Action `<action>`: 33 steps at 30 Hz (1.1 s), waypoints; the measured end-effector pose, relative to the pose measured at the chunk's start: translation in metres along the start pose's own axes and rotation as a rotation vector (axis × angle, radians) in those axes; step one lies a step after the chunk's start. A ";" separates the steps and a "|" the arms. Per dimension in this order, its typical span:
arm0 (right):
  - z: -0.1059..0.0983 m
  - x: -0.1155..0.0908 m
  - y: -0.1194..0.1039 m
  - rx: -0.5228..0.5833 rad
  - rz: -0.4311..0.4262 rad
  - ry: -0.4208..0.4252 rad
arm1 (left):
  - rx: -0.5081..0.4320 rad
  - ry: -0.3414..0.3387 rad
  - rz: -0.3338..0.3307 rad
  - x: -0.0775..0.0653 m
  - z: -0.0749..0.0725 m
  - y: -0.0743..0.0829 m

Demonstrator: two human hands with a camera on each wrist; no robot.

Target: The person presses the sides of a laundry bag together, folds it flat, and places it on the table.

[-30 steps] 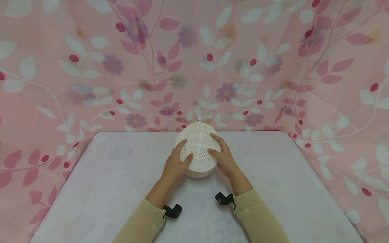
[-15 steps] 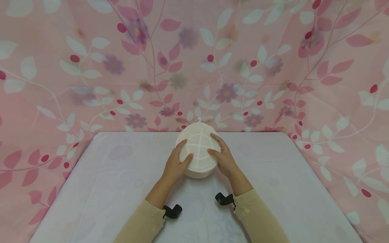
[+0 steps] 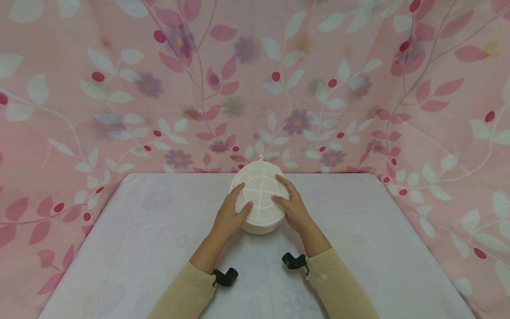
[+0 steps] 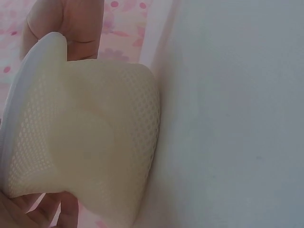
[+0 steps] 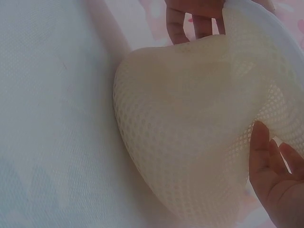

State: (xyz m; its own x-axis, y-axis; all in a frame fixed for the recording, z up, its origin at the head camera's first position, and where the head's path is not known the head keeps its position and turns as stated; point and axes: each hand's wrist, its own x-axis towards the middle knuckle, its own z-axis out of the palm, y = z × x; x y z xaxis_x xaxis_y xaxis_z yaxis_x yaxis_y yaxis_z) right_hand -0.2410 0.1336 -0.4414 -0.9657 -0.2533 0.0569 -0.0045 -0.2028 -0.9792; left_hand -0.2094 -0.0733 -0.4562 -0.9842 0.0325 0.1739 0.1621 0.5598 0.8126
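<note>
A round white mesh laundry bag (image 3: 260, 177) stands near the middle of the table, its netted top tilted toward the head camera. My left hand (image 3: 228, 219) grips its left side, thumb and index finger lying over the netting. On the opposite side my right hand (image 3: 298, 212) holds it likewise, thumb and index finger on top. The other fingers are hidden behind the bag in the head view. Up close in the left wrist view, the bag (image 4: 95, 142) has a smooth pale rim and dented mesh sides. In the right wrist view, fingers press into the bag (image 5: 180, 114).
A pale cloth covers the table (image 3: 159, 248). Pink leaf-patterned curtains (image 3: 247, 88) hang behind it and along both sides. Black wrist cameras (image 3: 227, 277) jut inward from both beige sleeves (image 3: 342, 283). A small white tab (image 3: 261, 157) sticks up at the bag's far edge.
</note>
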 end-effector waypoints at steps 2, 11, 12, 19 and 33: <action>0.000 0.000 0.000 0.002 0.001 -0.005 | -0.035 -0.004 0.005 0.000 0.000 0.000; 0.002 -0.002 -0.002 0.009 0.023 -0.021 | -0.258 -0.013 -0.045 0.003 0.001 -0.004; 0.002 -0.002 -0.002 0.009 0.026 -0.025 | -0.278 -0.008 -0.053 0.003 0.001 -0.004; 0.003 -0.001 -0.002 -0.036 0.036 -0.031 | -0.423 0.011 -0.070 0.000 -0.010 0.012; 0.007 -0.004 -0.009 -0.218 0.088 -0.035 | -0.518 0.033 -0.048 -0.008 -0.016 0.025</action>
State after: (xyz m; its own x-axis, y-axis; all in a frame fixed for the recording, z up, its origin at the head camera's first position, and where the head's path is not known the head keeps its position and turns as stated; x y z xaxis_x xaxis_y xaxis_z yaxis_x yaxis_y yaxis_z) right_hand -0.2351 0.1301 -0.4312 -0.9553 -0.2943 -0.0274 0.0197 0.0292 -0.9994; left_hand -0.1960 -0.0734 -0.4284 -0.9900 -0.0144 0.1405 0.1390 0.0770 0.9873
